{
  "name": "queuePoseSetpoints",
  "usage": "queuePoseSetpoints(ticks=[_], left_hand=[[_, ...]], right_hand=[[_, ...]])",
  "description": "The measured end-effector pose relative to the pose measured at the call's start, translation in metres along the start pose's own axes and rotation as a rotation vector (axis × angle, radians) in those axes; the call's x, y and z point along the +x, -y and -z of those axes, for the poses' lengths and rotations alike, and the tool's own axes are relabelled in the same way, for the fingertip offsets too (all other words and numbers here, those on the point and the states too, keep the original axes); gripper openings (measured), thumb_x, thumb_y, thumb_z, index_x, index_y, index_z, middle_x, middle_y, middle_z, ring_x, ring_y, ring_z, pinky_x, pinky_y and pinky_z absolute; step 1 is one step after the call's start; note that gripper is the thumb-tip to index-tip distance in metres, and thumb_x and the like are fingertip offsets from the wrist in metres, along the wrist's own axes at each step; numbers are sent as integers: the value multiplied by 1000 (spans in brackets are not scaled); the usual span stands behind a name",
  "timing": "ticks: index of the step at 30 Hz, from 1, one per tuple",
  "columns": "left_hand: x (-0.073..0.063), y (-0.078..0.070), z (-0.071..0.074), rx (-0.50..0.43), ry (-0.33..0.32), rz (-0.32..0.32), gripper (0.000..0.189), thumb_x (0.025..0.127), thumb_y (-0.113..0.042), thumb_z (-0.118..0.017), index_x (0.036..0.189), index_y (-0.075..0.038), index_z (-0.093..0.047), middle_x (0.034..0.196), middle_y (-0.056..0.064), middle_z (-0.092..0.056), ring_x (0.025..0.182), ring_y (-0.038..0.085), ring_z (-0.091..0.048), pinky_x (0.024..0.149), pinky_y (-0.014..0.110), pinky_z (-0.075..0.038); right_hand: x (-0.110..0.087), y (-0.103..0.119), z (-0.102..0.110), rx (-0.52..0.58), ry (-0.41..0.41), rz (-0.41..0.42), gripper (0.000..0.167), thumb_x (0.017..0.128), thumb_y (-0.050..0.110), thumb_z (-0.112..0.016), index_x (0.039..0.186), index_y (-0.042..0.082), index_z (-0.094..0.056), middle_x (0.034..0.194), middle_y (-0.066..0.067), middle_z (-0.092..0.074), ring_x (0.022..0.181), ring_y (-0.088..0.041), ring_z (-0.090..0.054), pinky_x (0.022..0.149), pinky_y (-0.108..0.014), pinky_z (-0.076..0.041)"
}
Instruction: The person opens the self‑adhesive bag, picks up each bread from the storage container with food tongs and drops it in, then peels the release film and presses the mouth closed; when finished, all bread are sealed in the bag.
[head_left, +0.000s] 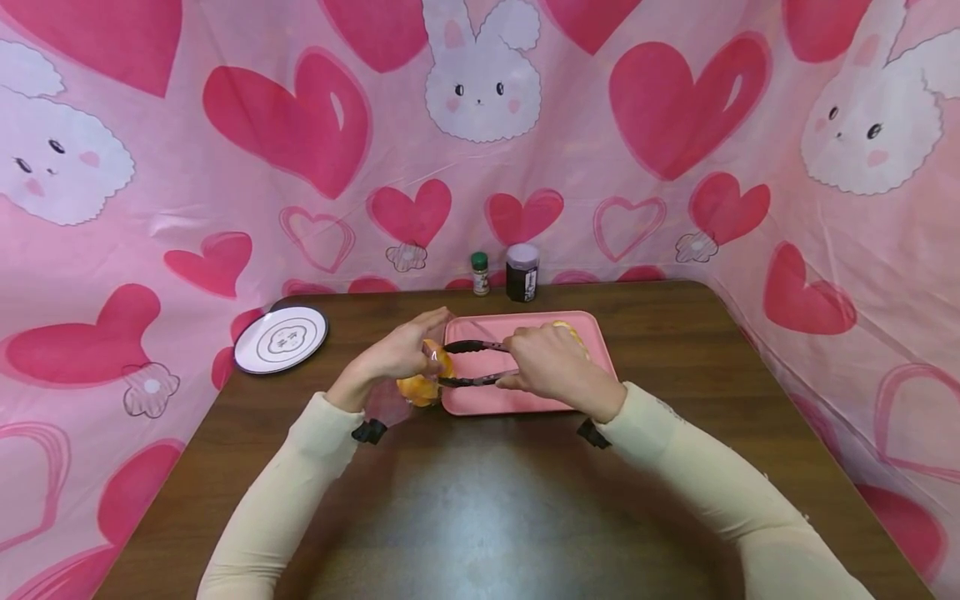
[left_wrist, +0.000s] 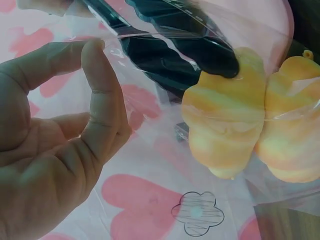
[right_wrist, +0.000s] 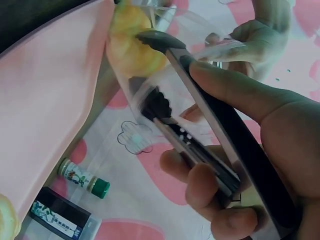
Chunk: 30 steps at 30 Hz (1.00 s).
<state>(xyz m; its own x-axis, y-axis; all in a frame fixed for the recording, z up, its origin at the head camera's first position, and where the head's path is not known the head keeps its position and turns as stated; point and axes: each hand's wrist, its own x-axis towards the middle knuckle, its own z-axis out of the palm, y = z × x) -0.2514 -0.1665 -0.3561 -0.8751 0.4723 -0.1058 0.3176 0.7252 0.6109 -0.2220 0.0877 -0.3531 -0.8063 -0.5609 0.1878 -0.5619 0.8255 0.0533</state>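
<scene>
My left hand (head_left: 401, 348) pinches the rim of a clear plastic bag (head_left: 386, 402) between thumb and fingertips, at the tray's left side. Two golden bread rolls (left_wrist: 225, 125) show inside the bag, side by side. In my right hand (head_left: 551, 362) is a pair of black-and-silver tongs (right_wrist: 222, 125), thumb on one arm and fingers curled round the other. The arms stand apart, pointing left into the bag mouth. In the left wrist view, one black tip overlaps the nearer roll. Below the hands lies the pink tray (head_left: 480, 406).
Another yellow bread piece (head_left: 572, 332) sits on the tray's right part, partly hidden by my right hand. Behind the tray stand a green-capped spice jar (head_left: 480, 275) and a dark jar (head_left: 522, 273). A white plate (head_left: 311, 321) lies on the wooden table (head_left: 480, 517) at back left.
</scene>
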Motion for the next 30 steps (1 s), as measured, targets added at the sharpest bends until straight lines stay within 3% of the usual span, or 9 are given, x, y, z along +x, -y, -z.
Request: queuePoseSetpoints(ticks=[6,15,22,26,30], left_hand=[[-1,-2,1,-36,27,18,92,80,5,-70,159,-9,-25,167,10,-18,74,16,-59,65,28,-55],[-2,-6,-2,31,82,-43,90,82,-3,-73,159,-11,-25,166,9,-24,100,24,-58,86,39,-57],[-3,-6,-1,-39,135,-63,91,83,-1,-72,159,-11,-23,158,15,-37,78,19,-59,66,30,-55],[-2,-4,0,-62,150,-94,90,84,-1,-72,159,-10,-24,153,16,-43,74,16,-59,63,29,-53],[-2,-3,0,-72,137,-110,89,84,-1,-71,159,-10,-23,158,14,-37,73,18,-57,62,30,-53]], right_hand=[[-2,0,-1,-42,-43,27,48,76,57,-80,105,18,-76,80,1,-67,50,-16,-47,41,-28,-35],[0,3,1,-70,-92,30,43,78,57,-78,93,17,-73,73,1,-62,47,-16,-47,38,-30,-35],[2,5,2,-86,-85,13,43,79,59,-76,89,17,-72,72,1,-62,49,-17,-49,37,-31,-36],[4,6,1,-86,-104,21,44,80,59,-76,91,17,-72,73,1,-61,48,-17,-48,37,-30,-35],[5,5,-1,-71,-109,8,46,80,61,-75,91,17,-72,72,0,-61,48,-17,-47,37,-30,-35]])
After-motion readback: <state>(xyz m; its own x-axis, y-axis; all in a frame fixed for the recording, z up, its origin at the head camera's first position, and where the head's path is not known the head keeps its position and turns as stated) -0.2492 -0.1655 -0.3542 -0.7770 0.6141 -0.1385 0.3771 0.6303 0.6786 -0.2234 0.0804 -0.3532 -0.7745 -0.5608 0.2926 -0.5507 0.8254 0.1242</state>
